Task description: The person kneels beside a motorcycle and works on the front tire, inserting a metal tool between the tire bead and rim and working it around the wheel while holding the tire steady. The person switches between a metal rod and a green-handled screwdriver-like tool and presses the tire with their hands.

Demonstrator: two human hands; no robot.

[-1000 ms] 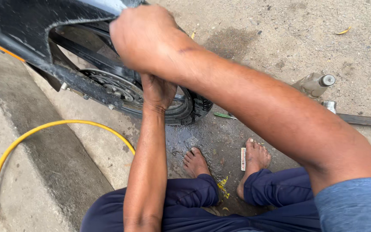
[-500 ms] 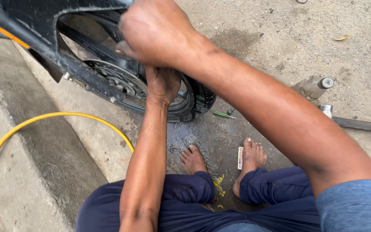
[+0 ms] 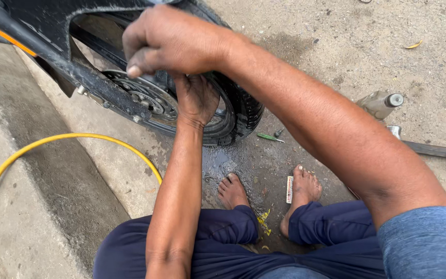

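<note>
Head view, wheel (image 3: 233,111) under fingers (image 3: 140,64)

Person's own body only: both forearms bare, left hand (image 3: 197,98) and right hand (image 3: 169,41) ungloved, no rings or watch showing. Blue-grey heathered short sleeve at right shoulder. Dark navy trousers, cuffs bunched at the ankles. Feet bare. Fingers look grimy, though shadow makes that hard to confirm.

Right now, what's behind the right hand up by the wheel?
Behind the right hand show the wheel, its dark hub and the left hand gripping there. What the right hand's fingers pinch is covered.
</note>
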